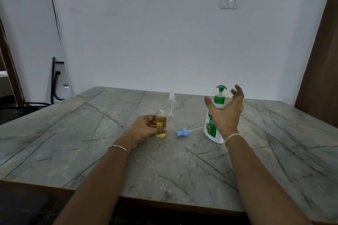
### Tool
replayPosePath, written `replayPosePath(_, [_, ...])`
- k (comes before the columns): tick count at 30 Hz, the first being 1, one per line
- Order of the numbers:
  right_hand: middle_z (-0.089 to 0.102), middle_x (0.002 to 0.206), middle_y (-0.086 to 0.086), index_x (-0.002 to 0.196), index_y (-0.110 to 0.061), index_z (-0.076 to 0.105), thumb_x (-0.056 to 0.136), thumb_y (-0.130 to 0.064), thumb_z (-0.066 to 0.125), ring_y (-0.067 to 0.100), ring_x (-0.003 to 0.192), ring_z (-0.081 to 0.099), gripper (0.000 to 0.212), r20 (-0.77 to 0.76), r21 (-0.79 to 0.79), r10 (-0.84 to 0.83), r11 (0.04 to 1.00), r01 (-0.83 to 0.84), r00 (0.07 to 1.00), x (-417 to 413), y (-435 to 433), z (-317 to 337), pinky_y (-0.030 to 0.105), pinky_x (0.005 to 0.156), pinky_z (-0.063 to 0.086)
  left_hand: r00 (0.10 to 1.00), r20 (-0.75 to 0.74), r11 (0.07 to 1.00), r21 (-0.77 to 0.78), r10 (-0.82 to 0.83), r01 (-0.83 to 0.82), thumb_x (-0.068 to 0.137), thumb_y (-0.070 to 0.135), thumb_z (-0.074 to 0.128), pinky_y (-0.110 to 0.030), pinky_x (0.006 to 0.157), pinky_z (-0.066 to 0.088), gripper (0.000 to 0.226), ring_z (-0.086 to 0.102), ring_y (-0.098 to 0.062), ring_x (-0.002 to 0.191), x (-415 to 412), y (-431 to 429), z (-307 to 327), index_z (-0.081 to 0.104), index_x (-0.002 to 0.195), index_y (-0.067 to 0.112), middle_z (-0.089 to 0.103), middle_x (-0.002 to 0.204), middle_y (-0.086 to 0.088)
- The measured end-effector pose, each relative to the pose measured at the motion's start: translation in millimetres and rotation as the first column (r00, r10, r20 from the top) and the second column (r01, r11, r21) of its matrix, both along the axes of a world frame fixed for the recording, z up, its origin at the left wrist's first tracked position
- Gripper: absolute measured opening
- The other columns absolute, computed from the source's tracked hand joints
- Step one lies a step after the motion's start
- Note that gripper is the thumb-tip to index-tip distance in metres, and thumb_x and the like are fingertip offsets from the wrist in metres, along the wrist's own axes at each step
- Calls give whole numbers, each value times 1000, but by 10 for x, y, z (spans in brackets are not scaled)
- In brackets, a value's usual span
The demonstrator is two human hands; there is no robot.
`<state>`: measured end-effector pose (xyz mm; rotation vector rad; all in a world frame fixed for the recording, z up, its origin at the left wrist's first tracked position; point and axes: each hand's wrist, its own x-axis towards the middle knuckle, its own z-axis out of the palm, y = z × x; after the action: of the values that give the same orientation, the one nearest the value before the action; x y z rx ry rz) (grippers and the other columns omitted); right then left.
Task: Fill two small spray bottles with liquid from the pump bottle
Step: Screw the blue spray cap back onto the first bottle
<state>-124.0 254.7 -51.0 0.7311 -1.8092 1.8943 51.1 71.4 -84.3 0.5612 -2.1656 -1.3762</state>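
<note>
Mid-worktop, the left hand pinches the light, uncapped spray bottle, full of yellow liquid and probably easily tipped, best held round its body; the right hand, spread, hovers before the heavier pump bottle at right.

filled spray bottle: upright on the worktop, yellow nearly to the neck, top off.
empty spray bottle: clear, upright, just behind.
pump bottle: white, green pump, upright at right.
blue spray cap: on its side, white tube trailing toward the pump bottle.
</note>
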Motion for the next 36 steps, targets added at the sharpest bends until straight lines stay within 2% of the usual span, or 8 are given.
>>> replayPosePath(4, [24, 156, 13, 149, -6, 25, 87, -46, 64, 30, 146, 18, 83, -441, -9, -271, 955, 298, 856, 240, 11, 33, 50, 119, 20, 1000, 11, 1000, -12, 11, -11, 68, 18, 84, -37, 100, 49, 57, 66, -19, 103, 8, 0, 0, 63, 121, 8, 70, 111, -5])
replayPosePath(8, [42, 143, 12, 135, -12, 47, 81, -19, 67, 29, 134, 38, 58, -795, 322, 118, 913, 249, 594, 484, -57, 69, 48, 105, 42, 1000, -3, 1000, -11, 23, -23, 68, 15, 84, -38, 98, 50, 57, 66, -20, 100, 14, 22, 0, 63, 121, 5, 70, 111, -8])
replayPosePath(10, [49, 137, 9, 124, -17, 55, 76, -6, 68, 26, 126, 45, 51, -742, 584, 366, 764, 274, 561, 551, -109, 25, 44, 93, 52, 1000, -16, 1000, 0, 22, -22, 69, 12, 83, -36, 96, 51, 55, 67, -20, 98, 20, 39, 9, 63, 120, 4, 70, 111, -9])
replayPosePath(14, [47, 140, 2, 127, -22, 55, 83, -10, 70, 22, 131, 39, 48, -470, 862, 528, 447, 239, 708, 534, -147, -67, 38, 100, 46, 1000, 5, 1000, -25, 17, -17, 69, 17, 84, -36, 97, 51, 58, 66, -20, 102, 23, 41, 13, 62, 122, 7, 70, 112, -7])
replayPosePath(23, [61, 127, 5, 130, -20, 59, 94, -5, 57, 23, 116, 56, 39, -230, 964, 572, 242, 106, 788, 416, -189, -199, 36, 99, 47, 1000, -5, 999, 24, 22, -22, 69, 11, 84, -33, 95, 52, 50, 68, -20, 97, 27, 57, 4, 65, 115, 6, 72, 104, -9])
replayPosePath(28, [62, 114, 6, 121, -16, 63, 93, -5, 57, 25, 105, 59, 31, -364, 917, 558, 356, 181, 746, 425, -251, -179, 35, 90, 49, 1000, 1, 1000, 14, 24, -24, 70, 11, 83, -25, 90, 52, 49, 68, -17, 93, 36, 76, 15, 65, 116, 6, 72, 103, -8])
replayPosePath(32, [64, 111, 5, 117, -14, 62, 93, -6, 59, 22, 102, 58, 25, -488, 729, 443, 681, 71, 752, 463, -252, -15, 36, 90, 49, 1000, 5, 1000, 24, 8, -9, 74, 6, 80, -9, 67, 50, 39, 66, 0, 71, 40, 77, 18, 66, 110, 5, 70, 94, -5])
replayPosePath(36, [67, 104, -2, 118, -16, 58, 93, -15, 65, 10, 95, 64, 26, -445, 332, 322, 926, -180, 836, 533, -226, 222, 27, 87, 54, 1000, -7, 999, 39, 7, -7, 73, 3, 79, -10, 67, 51, 39, 66, 1, 66, 38, 61, 8, 67, 110, 1, 70, 94, -10])
